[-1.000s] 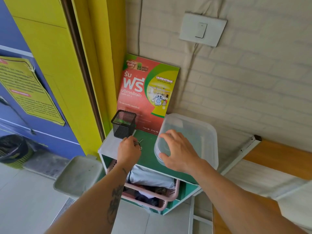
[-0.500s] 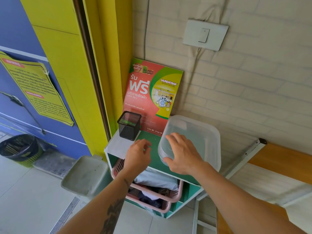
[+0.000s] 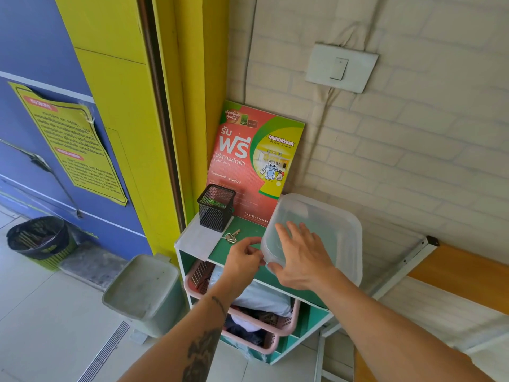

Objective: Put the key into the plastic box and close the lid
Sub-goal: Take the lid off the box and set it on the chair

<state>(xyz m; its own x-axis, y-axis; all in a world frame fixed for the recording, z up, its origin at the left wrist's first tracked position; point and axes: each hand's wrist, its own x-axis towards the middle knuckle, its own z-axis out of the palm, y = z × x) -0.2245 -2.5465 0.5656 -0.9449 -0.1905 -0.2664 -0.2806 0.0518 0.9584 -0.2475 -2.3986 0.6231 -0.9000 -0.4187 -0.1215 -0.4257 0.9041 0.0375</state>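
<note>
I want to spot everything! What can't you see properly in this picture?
Head view only:
- Plastic box: contents unclear through its cloudy lid; the right hand covers the near corner.
- Left hand: fingertips hidden where they meet the box edge.
- Key: too small for detail.
- Pink basket: contents half hidden under the shelf.

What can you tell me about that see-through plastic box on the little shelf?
The plastic box is a translucent, frosted container, rectangular with rounded corners, and its lid looks shut. It sits on the green top of the small shelf unit, to the right of the key and a black mesh cup, in front of a red poster. The right hand lies spread over its near left part, and the left hand pinches at its left rim. Whether it holds anything cannot be told.
</note>
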